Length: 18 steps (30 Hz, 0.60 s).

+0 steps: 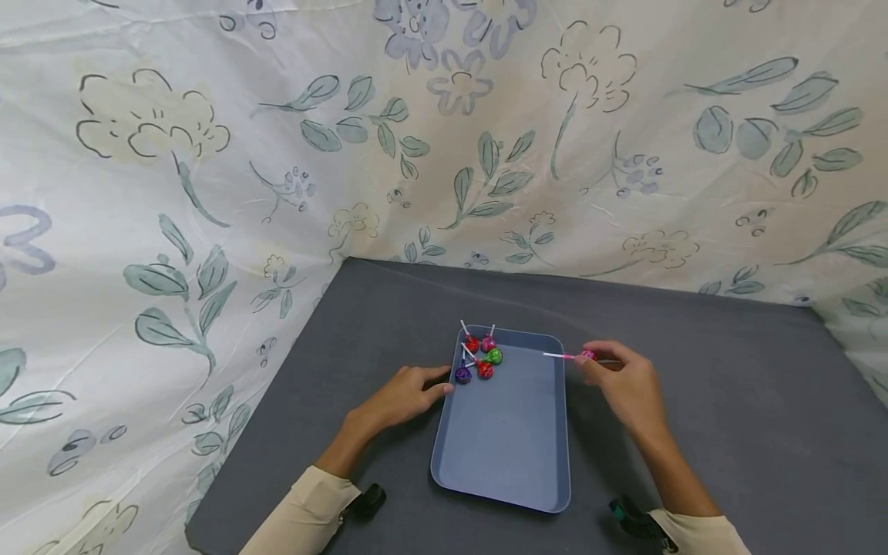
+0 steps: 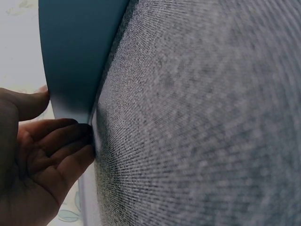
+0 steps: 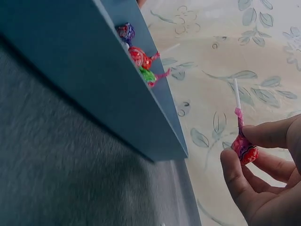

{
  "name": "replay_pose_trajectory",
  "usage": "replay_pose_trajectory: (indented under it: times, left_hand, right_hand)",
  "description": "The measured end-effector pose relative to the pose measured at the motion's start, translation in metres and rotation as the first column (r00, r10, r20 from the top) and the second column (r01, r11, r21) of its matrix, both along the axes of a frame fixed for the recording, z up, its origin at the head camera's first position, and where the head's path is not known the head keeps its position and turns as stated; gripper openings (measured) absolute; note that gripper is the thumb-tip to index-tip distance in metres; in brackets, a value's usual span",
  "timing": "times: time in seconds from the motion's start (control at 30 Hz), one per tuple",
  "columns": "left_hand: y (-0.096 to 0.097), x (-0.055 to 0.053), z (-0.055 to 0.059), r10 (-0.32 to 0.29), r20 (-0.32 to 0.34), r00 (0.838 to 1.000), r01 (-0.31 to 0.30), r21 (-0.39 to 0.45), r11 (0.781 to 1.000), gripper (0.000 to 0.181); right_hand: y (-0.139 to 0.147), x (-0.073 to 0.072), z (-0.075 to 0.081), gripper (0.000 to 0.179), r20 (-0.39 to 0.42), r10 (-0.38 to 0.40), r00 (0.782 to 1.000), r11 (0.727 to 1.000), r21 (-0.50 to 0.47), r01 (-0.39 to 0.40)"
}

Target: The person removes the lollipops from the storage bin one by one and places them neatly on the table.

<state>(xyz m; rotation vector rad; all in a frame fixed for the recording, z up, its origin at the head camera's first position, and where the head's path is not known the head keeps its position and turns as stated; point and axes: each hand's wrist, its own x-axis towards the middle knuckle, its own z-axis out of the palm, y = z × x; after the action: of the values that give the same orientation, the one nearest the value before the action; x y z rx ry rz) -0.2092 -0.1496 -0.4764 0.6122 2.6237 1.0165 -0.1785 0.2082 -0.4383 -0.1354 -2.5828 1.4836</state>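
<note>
In the head view a blue-grey tray (image 1: pixel 509 432) lies on the dark table. Several lollipops in purple, red, pink and green wrappers, among them a green one (image 1: pixel 495 356), are gathered in its far left corner. My left hand (image 1: pixel 411 395) touches the outside of the tray's left wall, thumb at the rim and fingers lower down. Beyond the right rim, my right hand (image 1: pixel 627 378) pinches a pink-and-red lollipop (image 3: pixel 244 149) by its wrapped head between thumb and index finger. Its white stick points toward the tray in the head view and upward in the right wrist view.
A dark grey cloth (image 1: pixel 749 401) covers the table. Behind it and along the left hangs a white curtain (image 1: pixel 444 154) printed with flowers and leaves. The tray's raised rim runs all round it.
</note>
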Motion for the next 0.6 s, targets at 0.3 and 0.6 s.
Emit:
replay_pose_trajectory:
  times: [0.3,0.6]
  left_hand:
    - [0.0,0.002,0.0,0.0,0.001,1.0,0.0,-0.003,1.0,0.055]
    - [-0.001,0.001,-0.001,0.006,0.008,1.0,-0.006,-0.011,1.0,0.054]
  right_hand:
    - [0.019,0.011,-0.007,0.038,-0.018,-0.037,0.999,0.999,0.004,0.037]
    - [0.034,0.021,-0.01,0.039,0.004,-0.065,0.998,0.995,0.07,0.065]
